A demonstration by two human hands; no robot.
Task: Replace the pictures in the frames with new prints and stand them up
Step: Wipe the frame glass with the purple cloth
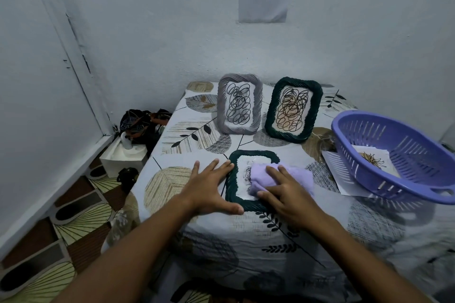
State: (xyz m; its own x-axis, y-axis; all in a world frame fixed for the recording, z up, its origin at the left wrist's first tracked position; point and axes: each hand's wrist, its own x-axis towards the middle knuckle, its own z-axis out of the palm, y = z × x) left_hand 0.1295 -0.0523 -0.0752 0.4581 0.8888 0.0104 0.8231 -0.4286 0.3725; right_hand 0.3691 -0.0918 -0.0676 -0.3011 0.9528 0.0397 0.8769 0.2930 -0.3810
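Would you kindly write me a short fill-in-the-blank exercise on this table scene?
1. The right hand presses a ____ cloth on the flat frame.
2. Behind it, ____ frames stand upright: a grey frame and a green frame.
3. A print lies inside the purple ____.
4. The left hand rests beside the flat frame with its fingers ____.

Missing words: purple; two; basket; straight

Two picture frames are stood upright at the back of the table (320, 229), the left frame (238, 104) beside the right frame (293, 110). A third frame (232, 179) is laid flat before them. A cloth (261, 177) is pressed on it under the right hand (290, 198); the left hand (209, 187) is laid flat at its left edge. A basket (364, 130) is placed to the right, over loose prints (332, 167); another print (374, 158) is held in it.
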